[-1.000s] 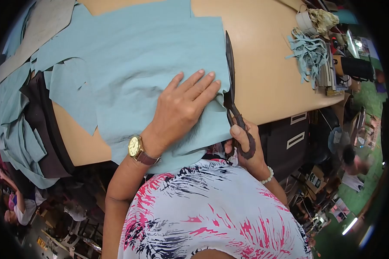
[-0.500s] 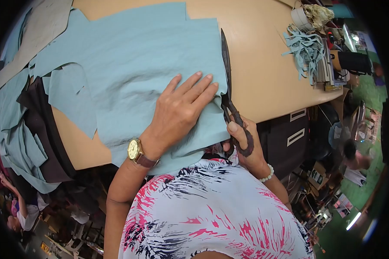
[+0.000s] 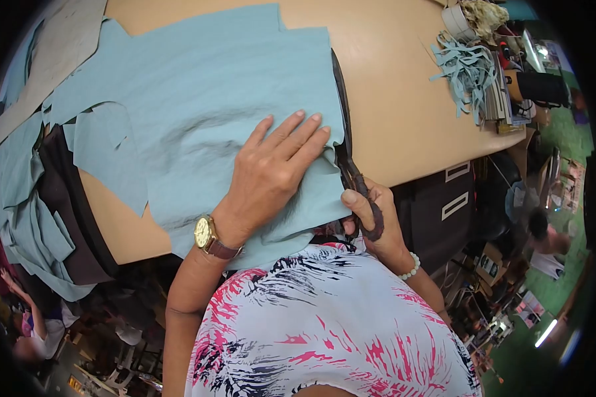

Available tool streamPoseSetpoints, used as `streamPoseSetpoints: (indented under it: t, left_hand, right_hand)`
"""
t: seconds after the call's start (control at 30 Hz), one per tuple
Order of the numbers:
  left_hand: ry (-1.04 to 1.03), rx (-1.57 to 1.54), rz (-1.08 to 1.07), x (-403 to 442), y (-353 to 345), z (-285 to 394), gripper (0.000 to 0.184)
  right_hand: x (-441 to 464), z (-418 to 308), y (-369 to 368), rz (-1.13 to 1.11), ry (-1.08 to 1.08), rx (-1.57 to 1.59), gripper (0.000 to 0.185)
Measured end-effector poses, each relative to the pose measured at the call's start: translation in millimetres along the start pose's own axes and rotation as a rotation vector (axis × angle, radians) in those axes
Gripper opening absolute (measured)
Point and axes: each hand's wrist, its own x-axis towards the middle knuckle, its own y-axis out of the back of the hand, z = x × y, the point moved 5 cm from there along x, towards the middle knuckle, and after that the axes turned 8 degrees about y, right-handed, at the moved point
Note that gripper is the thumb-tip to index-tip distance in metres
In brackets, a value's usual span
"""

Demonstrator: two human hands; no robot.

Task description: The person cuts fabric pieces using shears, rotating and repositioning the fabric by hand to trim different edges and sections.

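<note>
A wide piece of light blue fabric [image 3: 198,79] lies across the table, slightly wrinkled in the middle. My left hand [image 3: 268,165], with a watch [image 3: 204,231] on its wrist, presses flat on the cloth near its right edge, fingers stretched out. My right hand [image 3: 374,215] grips the dark, wrapped handles of a pair of large scissors [image 3: 348,139]. Their blades point away from me along the fabric's right edge, one blade partly hidden under the cloth. A small notch shows in the edge close to the blades' pivot.
Blue fabric scraps [image 3: 467,69] lie in a heap at the table's [image 3: 404,112] far right, beside a white container [image 3: 457,23]. Grey pattern sheet [image 3: 53,59] covers the far left. More blue cloth [image 3: 30,205] and dark fabric [image 3: 79,218] hang over the left edge. Dark drawers [image 3: 434,205] stand below right.
The scissors' blades have drawn closer together, with the outer blade now nearer the fabric edge. My left hand stays flat on the cloth. The whole view has shifted slightly.
</note>
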Motion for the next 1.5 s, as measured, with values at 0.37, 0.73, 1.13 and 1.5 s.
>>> streamPoseSetpoints:
  t: [0.37,0.73,1.13,1.5]
  left_hand:
    - [-0.001,-0.013,0.021,0,0,-1,0.033]
    - [-0.005,-0.019,0.023,-1,0,1,0.031]
    - [-0.032,-0.038,0.009,-7,5,7,0.032]
    - [-0.038,-0.049,-0.029,-13,7,9,0.032]
  right_hand:
    - [-2,10,3,0.058,-0.080,0.016,0.025]
    - [-5,3,2,0.011,0.000,0.003,0.027]
    - [11,-10,-3,-0.014,0.070,-0.022,0.033]
    - [17,-11,-4,0.002,0.075,-0.013,0.036]
